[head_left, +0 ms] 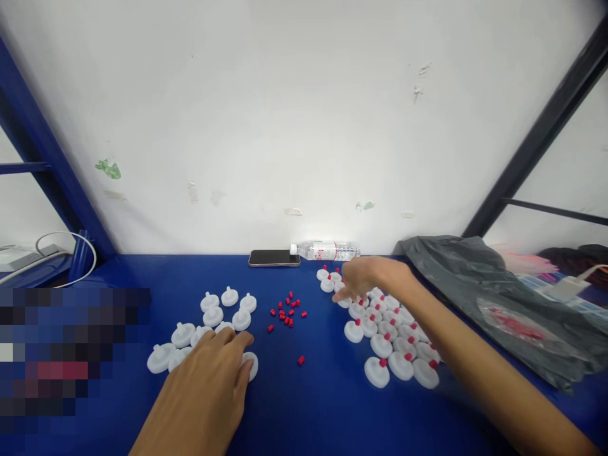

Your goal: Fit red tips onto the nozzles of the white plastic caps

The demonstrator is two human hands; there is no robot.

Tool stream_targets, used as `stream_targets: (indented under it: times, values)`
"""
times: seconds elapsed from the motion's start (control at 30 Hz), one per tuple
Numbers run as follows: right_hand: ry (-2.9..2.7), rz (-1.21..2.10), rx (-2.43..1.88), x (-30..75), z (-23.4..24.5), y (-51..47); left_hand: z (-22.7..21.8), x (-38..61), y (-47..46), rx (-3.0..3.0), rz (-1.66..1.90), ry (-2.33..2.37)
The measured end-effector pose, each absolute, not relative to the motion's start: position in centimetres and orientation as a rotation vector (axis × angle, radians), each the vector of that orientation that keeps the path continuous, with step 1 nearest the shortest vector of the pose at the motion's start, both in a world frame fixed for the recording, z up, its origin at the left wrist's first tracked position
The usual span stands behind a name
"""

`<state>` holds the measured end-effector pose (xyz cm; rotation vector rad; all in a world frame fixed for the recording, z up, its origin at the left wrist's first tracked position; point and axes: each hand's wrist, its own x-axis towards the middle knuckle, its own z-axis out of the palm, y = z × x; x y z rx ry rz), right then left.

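Note:
My left hand (209, 373) reaches over a loose group of white plastic discs with short upright nozzles (183, 334). Its thumb and forefinger are around a white disc (251, 366), whose nozzle is hidden behind them. Farther off, my right hand (358, 277) is above the far side of many similar discs with red caps on their nozzles (381, 345). Its thumb stretches left, apart from the other fingers, over a white disc (344, 303). I cannot see anything gripped there. Several small red caps (287, 320) lie between the two groups, and a single red cap (301, 360) sits nearer me.
A phone (274, 258) and a clear water bottle (327, 250) lie along the wall at the back of the blue table (304, 418). On the right are a grey plastic bag (451, 278) and a clear packet of red pieces (517, 324). A white cable (95, 253) loops at the left.

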<state>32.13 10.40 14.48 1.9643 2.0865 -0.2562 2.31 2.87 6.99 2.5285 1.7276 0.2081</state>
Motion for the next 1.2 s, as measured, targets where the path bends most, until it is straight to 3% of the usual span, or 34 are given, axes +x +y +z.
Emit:
stream_targets:
  times: [0.13, 0.27, 0.43, 0.63, 0.73, 0.83, 1.03, 1.2]
  values:
    - [2.053, -0.376, 1.799, 31.0, 14.8, 10.1, 7.5, 2.7, 2.2, 2.492, 0.539, 1.734]
    - [2.427, -0.381, 1.578, 28.5, 16.5, 8.0, 7.4, 3.7, 1.5, 2.444, 0.863, 1.613]
    - [2.899, -0.514, 1.122, 24.7, 17.5, 4.6, 9.1, 4.9, 0.7, 2.212, 0.878, 1.564]
    - [3.123, -0.550, 0.898, 23.9, 17.6, 4.0, 12.7, 4.4, 0.1, 1.779, 0.774, 1.297]
    - [3.221, -0.256, 1.065, 26.1, 18.3, 5.4, 12.7, 3.2, 0.1, 1.590, 0.594, 1.158]
    - [3.035, 0.081, 1.632, 29.1, 18.4, 7.7, 11.6, 2.5, 0.4, 1.655, 0.635, 1.170]
    - [2.700, -0.124, 1.599, 29.9, 13.6, 11.5, 7.9, 4.2, 1.5, 2.281, 0.884, 1.297]
    - [2.679, -0.167, 1.594, 28.3, 12.3, 11.9, 6.1, 5.3, 2.5, 2.413, 0.783, 1.325]
